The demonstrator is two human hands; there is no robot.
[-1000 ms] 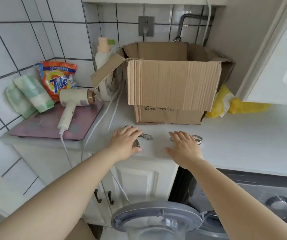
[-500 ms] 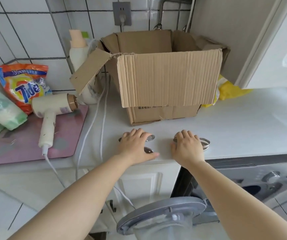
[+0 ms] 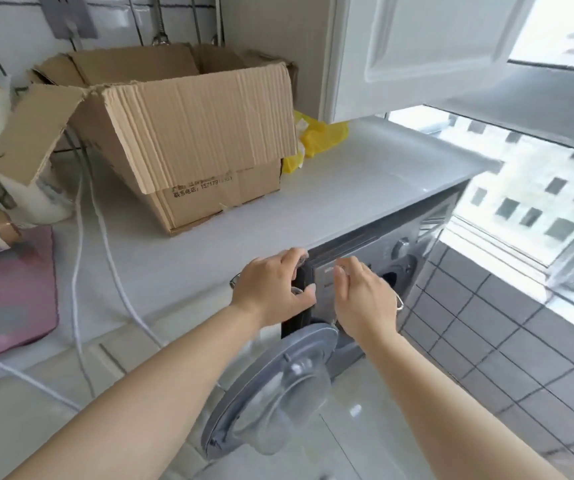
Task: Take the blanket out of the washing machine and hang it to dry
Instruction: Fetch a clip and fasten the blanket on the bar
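Note:
The grey washing machine (image 3: 396, 251) sits under the white counter (image 3: 347, 188), and its round door (image 3: 278, 386) hangs open below my arms. The drum's inside and the blanket are hidden. My left hand (image 3: 271, 292) is at the counter's front edge, its fingers curled round a metal clip (image 3: 300, 262) whose ends poke out on both sides. My right hand (image 3: 365, 299) hovers just off the edge in front of the machine's panel. A metal piece (image 3: 399, 304) shows at its far side, held in the palm.
An open cardboard box (image 3: 209, 133) stands on the counter, with a yellow bag (image 3: 320, 136) behind it. White cords (image 3: 105, 237) trail over the counter's left part beside a pink mat (image 3: 12, 289). A white cupboard (image 3: 417, 53) hangs above, with a window (image 3: 538, 188) at right.
The view has swung right and down. Both hands have lifted off the counter with the metal clips they were resting on and moved to its front edge.

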